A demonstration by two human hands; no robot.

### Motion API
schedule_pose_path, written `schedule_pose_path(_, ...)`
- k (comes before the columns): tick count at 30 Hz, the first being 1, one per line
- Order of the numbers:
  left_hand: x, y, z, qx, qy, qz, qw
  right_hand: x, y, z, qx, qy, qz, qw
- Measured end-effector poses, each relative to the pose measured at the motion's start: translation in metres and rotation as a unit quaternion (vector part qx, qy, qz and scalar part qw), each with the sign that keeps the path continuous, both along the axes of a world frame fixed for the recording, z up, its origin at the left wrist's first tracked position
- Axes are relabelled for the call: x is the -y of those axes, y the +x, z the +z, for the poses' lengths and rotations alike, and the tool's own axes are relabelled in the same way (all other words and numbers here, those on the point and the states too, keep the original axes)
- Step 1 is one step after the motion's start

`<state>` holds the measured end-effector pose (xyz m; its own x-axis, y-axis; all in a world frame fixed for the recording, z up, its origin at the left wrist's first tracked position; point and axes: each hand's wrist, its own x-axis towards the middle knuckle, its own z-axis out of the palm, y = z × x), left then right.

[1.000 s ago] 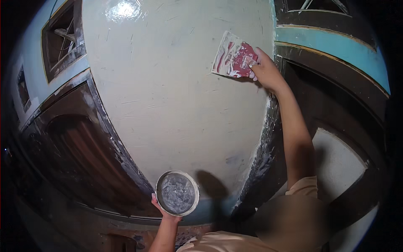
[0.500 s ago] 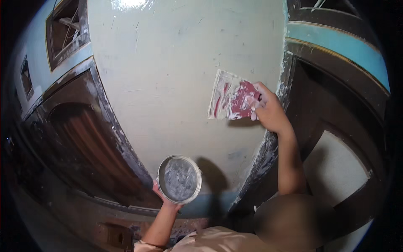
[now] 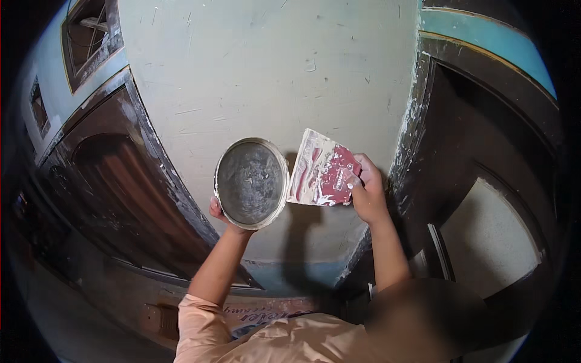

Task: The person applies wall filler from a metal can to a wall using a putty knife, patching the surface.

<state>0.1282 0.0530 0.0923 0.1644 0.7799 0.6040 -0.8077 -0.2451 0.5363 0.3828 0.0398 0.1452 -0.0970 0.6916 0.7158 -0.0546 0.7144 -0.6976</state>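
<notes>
A round, shallow dark pan point(image 3: 251, 181) with a pale, putty-smeared rim is gripped from below and behind by my left hand point(image 3: 219, 210). Its inside faces me and has thin whitish smears. My right hand point(image 3: 370, 189) pinches a wide red putty scraper point(image 3: 327, 172), thumb on its face. Whitish putty coats the blade, thickest along the left edge. That edge's lower corner meets or nearly meets the pan's right rim; I cannot tell whether they touch. Behind both tools stands the pale wall point(image 3: 266, 72), marked with scratches and small spots.
A dark wooden door point(image 3: 115, 187) in a putty-streaked frame stands to the left. On the right is a dark doorway point(image 3: 460, 127) with a pale panel point(image 3: 493, 233). Low at the left sits a brown stool-like object point(image 3: 158, 319). Printed sheeting point(image 3: 260, 305) lies at the wall's foot.
My left hand has raised the pan up the wall. My right hand has brought the scraper down and left, from the wall to beside the pan's rim.
</notes>
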Motion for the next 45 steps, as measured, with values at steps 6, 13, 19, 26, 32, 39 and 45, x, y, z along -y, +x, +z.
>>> schedule_pose_path(6, -0.005, 0.025, -0.006, 0.175, 0.024, -0.138, 0.975, 0.003, -0.003, 0.018, 0.075, 0.023, -0.049, 0.996)
schedule_pose_path(13, -0.026, 0.020, -0.010, 0.142, 0.022, -0.062, 0.988, -0.008, -0.013, 0.018, 0.058, 0.053, -0.020, 0.997)
schedule_pose_path(19, -0.022, 0.025, -0.011, 0.164, 0.003, -0.004, 0.986, -0.013, -0.018, 0.022, 0.069, -0.008, 0.008, 0.998)
schedule_pose_path(26, -0.002, 0.031, 0.008, 0.211, 0.025, -0.112, 0.971, -0.027, -0.017, 0.031, 0.119, 0.027, 0.025, 0.992)
schedule_pose_path(32, -0.014, 0.030, 0.006, 0.162, -0.052, -0.189, 0.967, -0.025, -0.014, 0.060, 0.301, 0.048, 0.003, 0.953)
schedule_pose_path(39, -0.025, 0.012, 0.012, 0.144, -0.048, -0.146, 0.978, -0.030, -0.005, 0.077, 0.353, 0.108, 0.009, 0.929)
schedule_pose_path(45, -0.027, 0.014, 0.020, 0.136, -0.066, -0.080, 0.985, -0.042, -0.016, 0.067, 0.346, 0.125, -0.014, 0.930)
